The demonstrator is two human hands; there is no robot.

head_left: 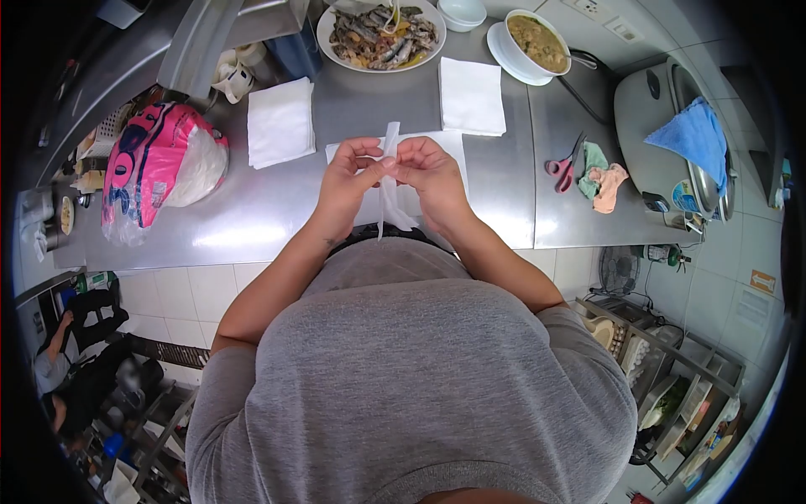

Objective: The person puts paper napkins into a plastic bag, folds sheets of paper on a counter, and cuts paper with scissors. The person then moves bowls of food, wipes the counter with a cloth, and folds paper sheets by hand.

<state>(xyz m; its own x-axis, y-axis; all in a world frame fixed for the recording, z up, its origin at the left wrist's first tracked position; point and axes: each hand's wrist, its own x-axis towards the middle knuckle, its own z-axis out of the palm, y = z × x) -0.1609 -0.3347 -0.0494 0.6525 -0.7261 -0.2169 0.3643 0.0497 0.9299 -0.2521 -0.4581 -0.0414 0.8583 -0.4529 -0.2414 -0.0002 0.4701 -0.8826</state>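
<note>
Both hands meet over the front part of the steel counter, pinching a narrow white napkin point(389, 197) that looks rolled or folded. My left hand point(353, 172) grips it from the left, and my right hand point(426, 172) from the right, with thumbs nearly touching. The napkin's top end sticks up between the fingers and its looser lower ends hang toward my body. Under the hands lies a flat white napkin point(454, 147). One stack of white napkins point(280, 123) is at the left, another stack point(472, 97) at the upper right.
Behind are a plate of fish point(382, 38), small bowls point(462, 13) and a bowl of soup point(537, 44). A pink plastic package point(151, 168) sits left. Scissors point(561, 170), cloths point(606, 183) and a large cooker point(655, 109) are right. A person point(63, 353) is at far left.
</note>
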